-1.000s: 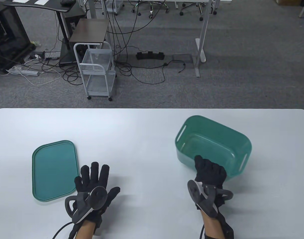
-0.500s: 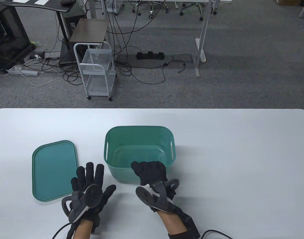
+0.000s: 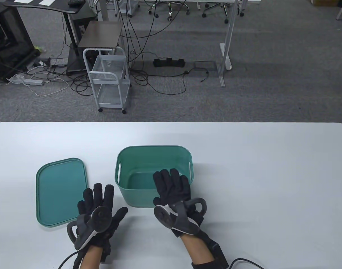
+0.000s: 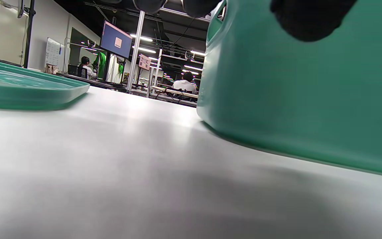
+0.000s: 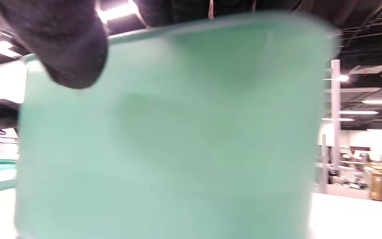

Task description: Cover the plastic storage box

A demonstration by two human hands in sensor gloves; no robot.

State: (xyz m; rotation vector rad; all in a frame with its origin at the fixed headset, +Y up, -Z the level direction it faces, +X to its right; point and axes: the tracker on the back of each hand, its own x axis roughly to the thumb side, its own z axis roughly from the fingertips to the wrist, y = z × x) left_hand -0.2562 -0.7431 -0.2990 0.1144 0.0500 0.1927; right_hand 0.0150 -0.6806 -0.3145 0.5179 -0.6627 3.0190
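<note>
The green plastic storage box [image 3: 135,196] stands open in the middle of the white table [image 3: 271,173]. Its flat green lid [image 3: 60,192] lies on the table to the left, apart from the box. My right hand [image 3: 172,186] lies over the box's near rim with fingers stretched out above the opening; its thumb [image 5: 68,43] is at the outer wall [image 5: 177,132]. My left hand [image 3: 99,200] rests flat on the table, fingers spread, between lid and box, holding nothing. The left wrist view shows the lid [image 4: 28,88] and the box wall [image 4: 293,99].
The table's far edge [image 3: 171,122] runs behind the box. Beyond it on the floor stand a white wire cart [image 3: 109,81], desk legs and cables. A black cable [image 3: 243,262] trails from my right wrist at the near edge.
My right hand dragged the box from the right side of the table to the middle beside the lid, then uncurled its fingers from the near rim. My left hand drew back slightly.
</note>
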